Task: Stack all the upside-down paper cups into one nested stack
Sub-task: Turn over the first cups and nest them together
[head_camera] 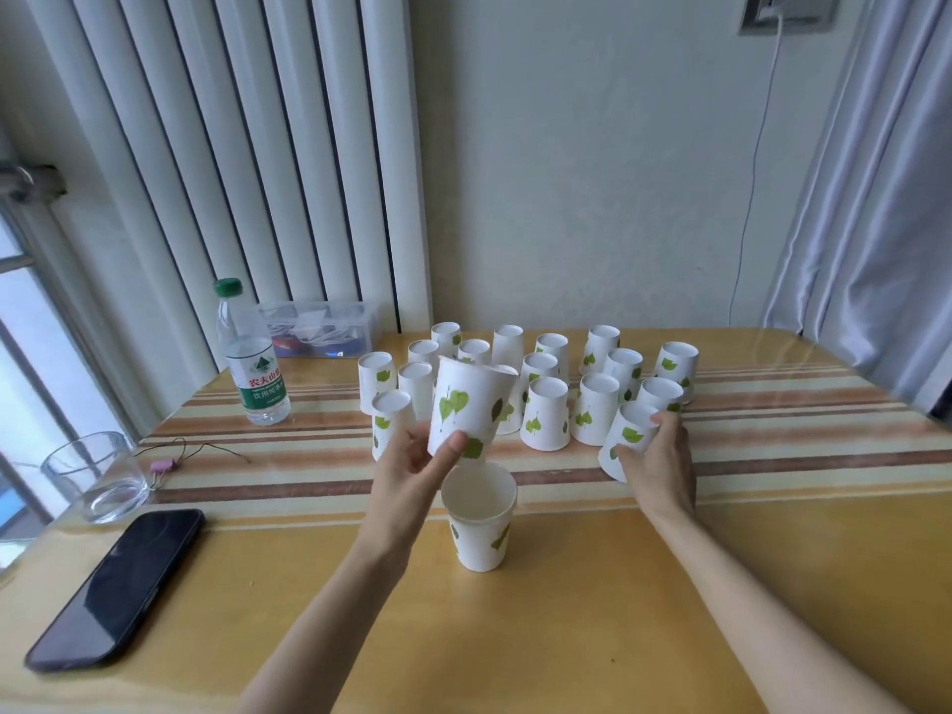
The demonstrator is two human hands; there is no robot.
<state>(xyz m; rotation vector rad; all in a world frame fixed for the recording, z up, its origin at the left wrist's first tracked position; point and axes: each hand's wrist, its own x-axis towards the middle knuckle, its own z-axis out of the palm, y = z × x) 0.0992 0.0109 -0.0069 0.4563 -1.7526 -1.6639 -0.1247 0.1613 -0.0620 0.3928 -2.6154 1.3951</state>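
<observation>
Both hands busy with leaf-print paper cups.
The left hand grips a raised cup above an upright cup mid-bench; the right hand clasps a tilted cup.

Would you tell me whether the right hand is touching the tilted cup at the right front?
Touching: the head view shows the right hand wrapped around the tilted cup.

Left hand holds a cup above an upright cup; right hand grips a tilted cup.
</observation>
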